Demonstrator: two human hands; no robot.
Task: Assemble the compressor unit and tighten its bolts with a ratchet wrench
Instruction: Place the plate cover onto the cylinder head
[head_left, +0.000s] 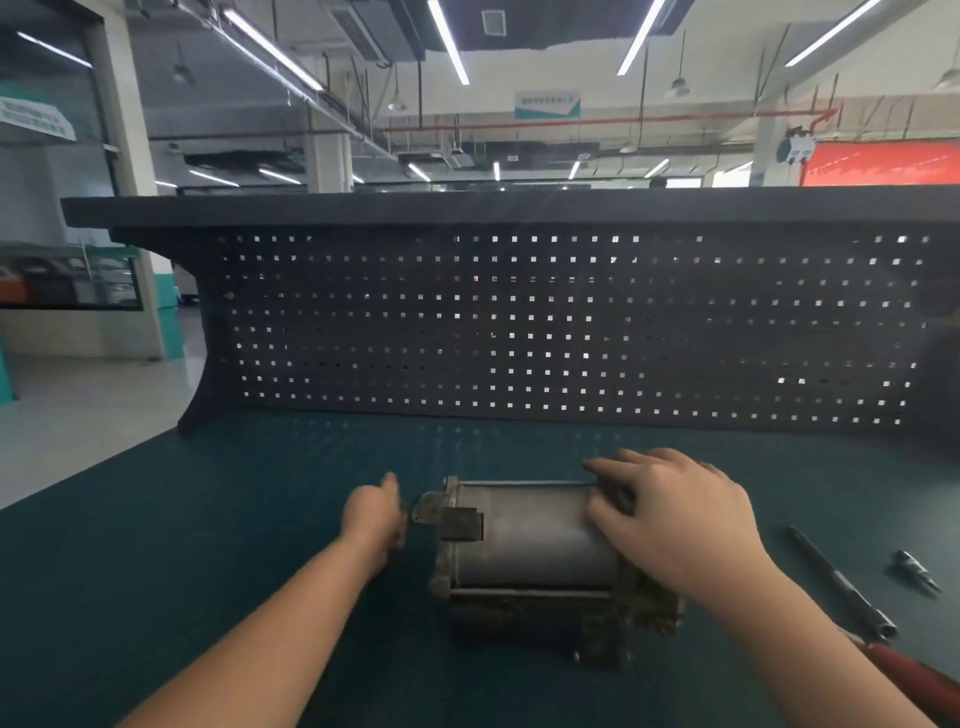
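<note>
The compressor unit (524, 545), a grey metal cylinder with flanged ends and a dirty base, lies on its side on the green mat near the front middle. My right hand (670, 519) rests on top of its right end with fingers spread over the cylinder. My left hand (376, 514) hovers just left of the unit's left flange, blurred, fingers loosely curled, with nothing visible in it. A ratchet wrench (841, 582) with a dark shaft and red handle lies on the mat to the right. A small socket (917, 569) lies beside it.
A dark pegboard back panel (519, 322) with a shelf on top stands along the far edge of the bench. The green mat (208, 519) stretches left of the unit. Workshop floor drops off beyond the bench's left edge.
</note>
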